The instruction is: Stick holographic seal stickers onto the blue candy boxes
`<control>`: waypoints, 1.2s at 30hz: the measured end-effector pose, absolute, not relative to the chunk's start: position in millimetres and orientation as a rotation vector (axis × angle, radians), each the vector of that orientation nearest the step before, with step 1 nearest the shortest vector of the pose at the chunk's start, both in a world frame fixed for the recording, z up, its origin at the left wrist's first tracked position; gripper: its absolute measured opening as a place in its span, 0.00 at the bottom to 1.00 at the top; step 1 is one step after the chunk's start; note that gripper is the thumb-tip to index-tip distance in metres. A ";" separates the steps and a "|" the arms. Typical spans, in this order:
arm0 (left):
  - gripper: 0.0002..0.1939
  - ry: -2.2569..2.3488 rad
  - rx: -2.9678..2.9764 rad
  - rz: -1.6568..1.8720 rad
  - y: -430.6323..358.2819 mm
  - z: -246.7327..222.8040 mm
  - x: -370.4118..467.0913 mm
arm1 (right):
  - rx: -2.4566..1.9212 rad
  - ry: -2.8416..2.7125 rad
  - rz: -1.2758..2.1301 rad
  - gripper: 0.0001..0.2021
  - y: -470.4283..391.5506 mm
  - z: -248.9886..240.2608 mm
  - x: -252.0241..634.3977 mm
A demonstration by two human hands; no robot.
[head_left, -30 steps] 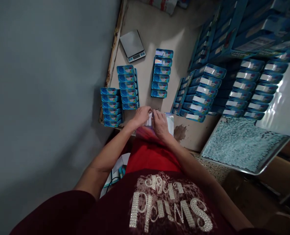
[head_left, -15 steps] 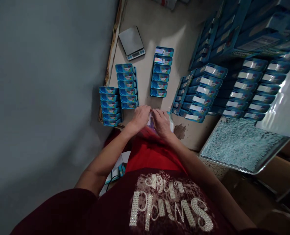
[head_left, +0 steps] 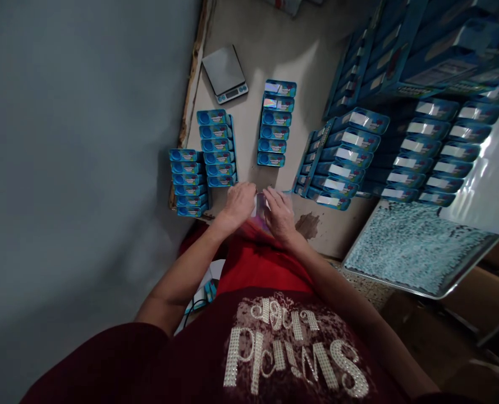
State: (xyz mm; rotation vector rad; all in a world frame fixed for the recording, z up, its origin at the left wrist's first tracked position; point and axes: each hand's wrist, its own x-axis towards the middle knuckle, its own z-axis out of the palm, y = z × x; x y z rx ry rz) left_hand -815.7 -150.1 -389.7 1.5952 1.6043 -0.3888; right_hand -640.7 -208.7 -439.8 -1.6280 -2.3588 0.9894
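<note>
Close to my body, at the near edge of the table, a pale shiny sheet (head_left: pixel 262 210) with a purple sheen lies mostly covered by my hands. My left hand (head_left: pixel 239 206) has its fingers curled in at the sheet's left side; what its fingertips pinch is hidden. Bent over the right part of the sheet, my right hand (head_left: pixel 279 212) grips it with closed fingers. Just beyond both hands stands a row of blue small boxes (head_left: pixel 273 133); its two farthest boxes carry shiny stickers. Another blue row (head_left: pixel 216 146) ends beside my left hand.
A digital scale (head_left: pixel 225 73) sits at the back left. More blue boxes (head_left: pixel 179 180) line the left edge, and white-labelled ones (head_left: pixel 342 154) fill the right. A metal tray (head_left: pixel 413 247) of pale blue pieces is at the lower right. A grey wall (head_left: pixel 81 168) borders the left.
My hands have moved slightly apart, widening the gap over the sheet. The fingers of my right hand have shifted a little. The boxes have stayed in place.
</note>
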 end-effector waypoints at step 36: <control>0.15 1.549 1.331 -0.294 -136.2 -417.4 -836.4 | -1.591 -2.619 0.893 0.21 -201.0 -433.6 -647.9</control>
